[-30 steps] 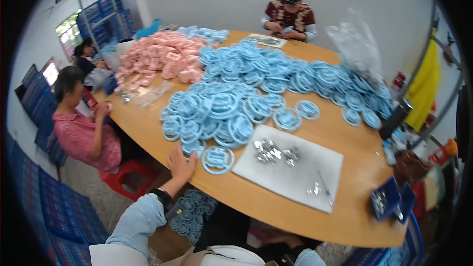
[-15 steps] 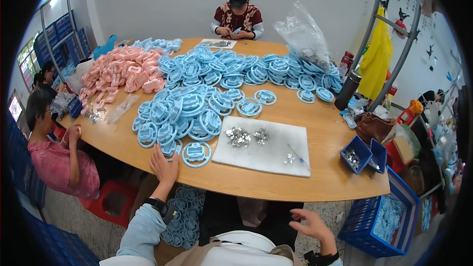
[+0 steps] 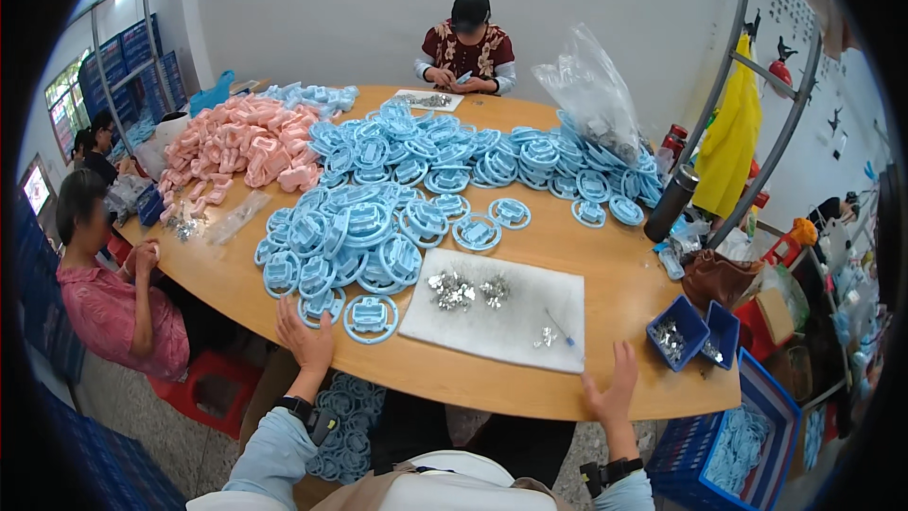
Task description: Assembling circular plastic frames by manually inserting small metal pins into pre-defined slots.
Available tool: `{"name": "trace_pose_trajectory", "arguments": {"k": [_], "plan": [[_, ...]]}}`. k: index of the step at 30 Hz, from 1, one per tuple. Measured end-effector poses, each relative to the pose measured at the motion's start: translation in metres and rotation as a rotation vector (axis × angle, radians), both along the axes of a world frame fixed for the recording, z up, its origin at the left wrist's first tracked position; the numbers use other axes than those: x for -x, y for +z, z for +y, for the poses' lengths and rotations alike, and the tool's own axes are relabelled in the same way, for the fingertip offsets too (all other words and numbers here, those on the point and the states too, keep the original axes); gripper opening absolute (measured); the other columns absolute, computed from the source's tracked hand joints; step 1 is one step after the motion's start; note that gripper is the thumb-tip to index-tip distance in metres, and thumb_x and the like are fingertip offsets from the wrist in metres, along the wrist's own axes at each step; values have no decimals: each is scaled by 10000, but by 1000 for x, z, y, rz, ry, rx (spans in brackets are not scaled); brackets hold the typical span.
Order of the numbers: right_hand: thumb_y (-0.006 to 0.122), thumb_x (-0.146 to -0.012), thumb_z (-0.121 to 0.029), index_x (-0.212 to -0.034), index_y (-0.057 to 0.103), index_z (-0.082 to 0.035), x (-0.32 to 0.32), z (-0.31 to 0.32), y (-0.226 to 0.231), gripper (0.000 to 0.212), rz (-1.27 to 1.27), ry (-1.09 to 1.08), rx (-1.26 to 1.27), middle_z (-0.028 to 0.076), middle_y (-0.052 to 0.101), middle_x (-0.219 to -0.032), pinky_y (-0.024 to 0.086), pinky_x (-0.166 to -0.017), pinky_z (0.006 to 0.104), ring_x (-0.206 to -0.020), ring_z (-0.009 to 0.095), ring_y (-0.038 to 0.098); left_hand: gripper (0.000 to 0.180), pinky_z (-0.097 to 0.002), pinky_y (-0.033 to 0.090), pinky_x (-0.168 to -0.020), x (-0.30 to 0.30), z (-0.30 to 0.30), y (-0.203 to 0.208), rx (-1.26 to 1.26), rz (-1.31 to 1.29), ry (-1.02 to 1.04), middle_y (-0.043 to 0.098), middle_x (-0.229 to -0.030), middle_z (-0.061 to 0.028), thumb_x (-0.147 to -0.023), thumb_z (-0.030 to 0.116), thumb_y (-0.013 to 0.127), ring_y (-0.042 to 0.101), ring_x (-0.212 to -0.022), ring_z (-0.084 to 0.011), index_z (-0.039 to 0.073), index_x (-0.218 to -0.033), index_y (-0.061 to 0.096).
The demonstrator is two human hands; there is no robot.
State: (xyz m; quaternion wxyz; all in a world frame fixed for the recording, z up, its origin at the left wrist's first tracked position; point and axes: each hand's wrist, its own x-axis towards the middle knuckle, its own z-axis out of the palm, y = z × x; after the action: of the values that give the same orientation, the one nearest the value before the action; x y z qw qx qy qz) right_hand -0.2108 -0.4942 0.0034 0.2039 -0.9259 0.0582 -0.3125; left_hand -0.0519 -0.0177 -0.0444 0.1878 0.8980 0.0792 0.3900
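My left hand (image 3: 306,339) rests at the table's near edge, fingers spread, its tips at a light-blue round plastic part (image 3: 322,306) beside the large pile of blue parts (image 3: 364,218). Just right of it lies a single blue ring-shaped part (image 3: 371,319). My right hand (image 3: 613,386) is open at the near edge, thumb and fingers apart, close to the lower right corner of a white pad (image 3: 511,274). On the pad are two heaps of small silvery metal pieces (image 3: 452,290), a few loose ones (image 3: 545,336) and a thin pen-like tool (image 3: 560,326). Neither hand holds anything.
Two blue bins (image 3: 678,332) of metal pieces stand right of the pad, near a dark bottle (image 3: 672,203). Pink parts (image 3: 241,142) are heaped at left. A co-worker (image 3: 468,47) sits opposite, another (image 3: 118,303) at left. A blue crate (image 3: 695,459) stands at lower right.
My right hand has risen from beside my lap to the table's near edge by the pad. My left hand has stayed near the same blue part. The view has shifted slightly.
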Motion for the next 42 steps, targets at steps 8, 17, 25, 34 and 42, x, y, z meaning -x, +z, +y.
{"name": "trace_pose_trajectory", "arguments": {"k": [8,17,25,34,42], "plan": [[705,-633,-295,-1302,299,6,1,-6,-5,838,7,-22,-19,250,292,-1321,201,-1006,487,-1242,405,249,789,-486,149,-1025,3,6,3,-52,23,86,264,-1372,-190,-726,321,633,210,-1282,-353,-4,-1324,234],[690,-642,-354,-1307,288,4,6,-15,-9,855,125,9,-84,245,281,-1331,186,-1001,512,-1248,407,236,842,-515,124,-1020,4,-6,6,-35,56,173,212,-1393,-194,-717,401,633,161,-1304,-352,5,-1331,216],[690,-652,-347,-1318,273,-12,6,-12,-12,854,23,-14,-24,236,271,-1345,186,-1010,498,-1263,392,229,829,-564,106,-1007,-1,13,-9,-46,50,279,173,-1410,-192,-752,522,546,131,-1315,-346,34,-1341,229],[697,-656,-319,-1316,283,-21,5,-3,-11,833,-80,-77,108,233,266,-1348,183,-1015,494,-1264,401,220,794,-611,178,-974,62,123,-44,115,207,998,189,-1423,-174,-777,644,432,181,-1311,-346,166,-1376,224],[694,-654,-321,-1316,291,-30,7,2,-8,828,-33,-84,156,227,263,-1349,174,-1017,487,-1261,399,221,865,-631,215,-956,202,264,-99,51,74,1390,284,-1368,-236,-704,717,461,280,-1238,-452,146,-1341,329]]}}
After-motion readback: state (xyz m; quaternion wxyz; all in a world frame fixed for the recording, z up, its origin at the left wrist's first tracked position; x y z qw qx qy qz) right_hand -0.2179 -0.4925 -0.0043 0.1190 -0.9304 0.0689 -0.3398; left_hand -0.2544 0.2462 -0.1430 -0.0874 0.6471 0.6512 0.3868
